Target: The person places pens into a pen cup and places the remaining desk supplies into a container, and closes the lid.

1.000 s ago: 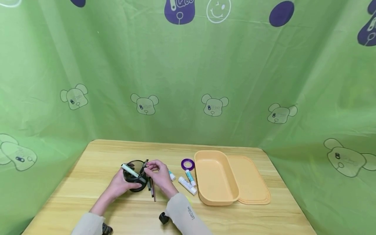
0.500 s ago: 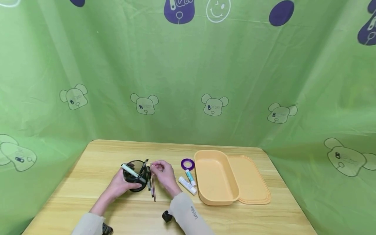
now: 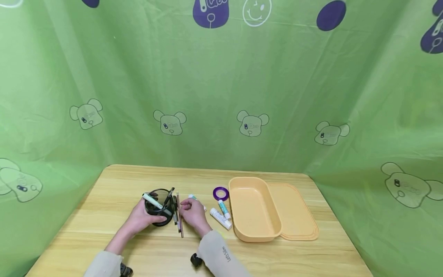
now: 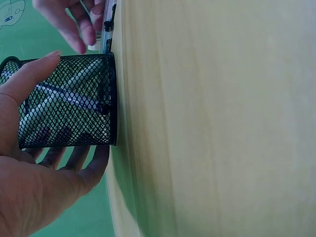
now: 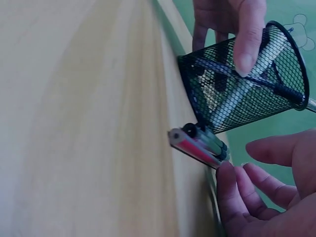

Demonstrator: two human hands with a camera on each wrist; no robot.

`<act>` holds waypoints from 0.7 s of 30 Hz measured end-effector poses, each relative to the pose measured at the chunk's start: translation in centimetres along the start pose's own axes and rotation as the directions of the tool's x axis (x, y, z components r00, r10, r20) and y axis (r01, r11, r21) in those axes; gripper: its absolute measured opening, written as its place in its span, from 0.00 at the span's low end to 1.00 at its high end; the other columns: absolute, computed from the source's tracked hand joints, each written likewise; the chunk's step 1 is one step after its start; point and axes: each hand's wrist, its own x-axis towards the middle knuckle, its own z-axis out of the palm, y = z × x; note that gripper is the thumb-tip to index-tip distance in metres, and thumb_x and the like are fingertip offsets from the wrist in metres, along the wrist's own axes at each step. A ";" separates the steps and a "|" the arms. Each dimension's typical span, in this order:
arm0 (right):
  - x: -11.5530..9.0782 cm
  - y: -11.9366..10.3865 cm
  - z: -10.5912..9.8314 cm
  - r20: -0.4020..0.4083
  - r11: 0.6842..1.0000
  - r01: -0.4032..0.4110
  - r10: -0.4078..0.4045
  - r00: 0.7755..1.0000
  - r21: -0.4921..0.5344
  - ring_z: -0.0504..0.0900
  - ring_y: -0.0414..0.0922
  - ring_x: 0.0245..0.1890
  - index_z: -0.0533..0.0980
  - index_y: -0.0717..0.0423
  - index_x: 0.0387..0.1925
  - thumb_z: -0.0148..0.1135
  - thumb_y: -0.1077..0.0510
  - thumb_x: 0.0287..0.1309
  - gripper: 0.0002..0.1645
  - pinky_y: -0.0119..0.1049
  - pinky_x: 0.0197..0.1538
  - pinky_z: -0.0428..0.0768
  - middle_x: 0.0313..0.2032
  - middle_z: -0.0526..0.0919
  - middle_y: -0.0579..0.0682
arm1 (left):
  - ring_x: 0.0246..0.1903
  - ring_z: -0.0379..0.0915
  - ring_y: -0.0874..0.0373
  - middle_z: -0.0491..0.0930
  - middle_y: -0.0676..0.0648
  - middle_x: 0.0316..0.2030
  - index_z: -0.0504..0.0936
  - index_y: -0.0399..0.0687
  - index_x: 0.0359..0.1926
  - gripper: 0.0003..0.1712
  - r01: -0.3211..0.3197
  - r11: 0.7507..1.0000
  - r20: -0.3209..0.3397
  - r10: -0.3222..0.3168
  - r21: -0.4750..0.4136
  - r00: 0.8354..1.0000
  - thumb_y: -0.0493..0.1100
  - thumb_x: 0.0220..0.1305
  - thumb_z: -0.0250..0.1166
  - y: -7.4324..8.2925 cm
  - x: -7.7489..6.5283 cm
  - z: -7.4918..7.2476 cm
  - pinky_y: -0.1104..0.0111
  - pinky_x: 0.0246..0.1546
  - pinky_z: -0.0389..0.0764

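Observation:
My left hand (image 3: 140,217) grips a black mesh pen holder (image 4: 69,101) standing on the table, thumb on one side and fingers round the other. A pale marker (image 3: 152,201) and a dark pen (image 3: 168,196) lean out of it, with other pens inside. Just right of the holder, several pens and a pencil (image 5: 192,147) lie side by side on the tabletop. My right hand (image 3: 194,212) is beside them, its fingertips close to the pencil and the thumb held apart. Whether those fingertips touch the pencil is hard to tell.
Right of my right hand lie glue sticks (image 3: 220,219) and a purple tape roll (image 3: 220,193). Beyond them stands an orange plastic box (image 3: 256,239), its lid (image 3: 299,215) flat alongside. A green curtain (image 3: 214,84) closes off the table's back.
My right hand has let go of the dark pen at the holder's rim and moved right and down beside the lying pens. My left hand stays on the holder.

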 end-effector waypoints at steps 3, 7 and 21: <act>0.0 0.3 0.2 -0.004 1.000 0.006 -0.006 1.000 -0.021 0.79 0.37 0.31 0.83 0.61 0.44 0.74 0.69 0.52 0.16 0.27 0.39 0.83 0.32 0.84 0.47 | 0.67 0.69 0.35 0.75 0.32 0.66 0.63 0.41 0.75 0.61 0.001 1.000 -0.002 -0.001 0.004 1.000 0.41 0.41 0.86 0.0 0.0 0.0 0.38 0.73 0.64; 0.1 0.4 0.4 -0.007 0.999 0.014 -0.014 1.000 -0.032 0.79 0.37 0.31 0.83 0.61 0.44 0.75 0.69 0.50 0.17 0.28 0.40 0.83 0.32 0.85 0.48 | 0.68 0.68 0.34 0.74 0.32 0.66 0.63 0.41 0.74 0.61 -0.004 1.000 -0.003 0.004 0.001 1.000 0.41 0.41 0.86 0.0 0.0 0.0 0.38 0.73 0.63; 0.3 0.6 0.5 -0.018 0.996 0.010 -0.011 1.000 -0.092 0.79 0.38 0.30 0.81 0.62 0.49 0.78 0.70 0.45 0.26 0.33 0.41 0.84 0.34 0.86 0.52 | 0.69 0.66 0.34 0.73 0.32 0.67 0.61 0.41 0.75 0.62 0.011 1.000 0.001 -0.011 0.004 1.000 0.41 0.42 0.86 0.0 0.0 0.0 0.37 0.74 0.61</act>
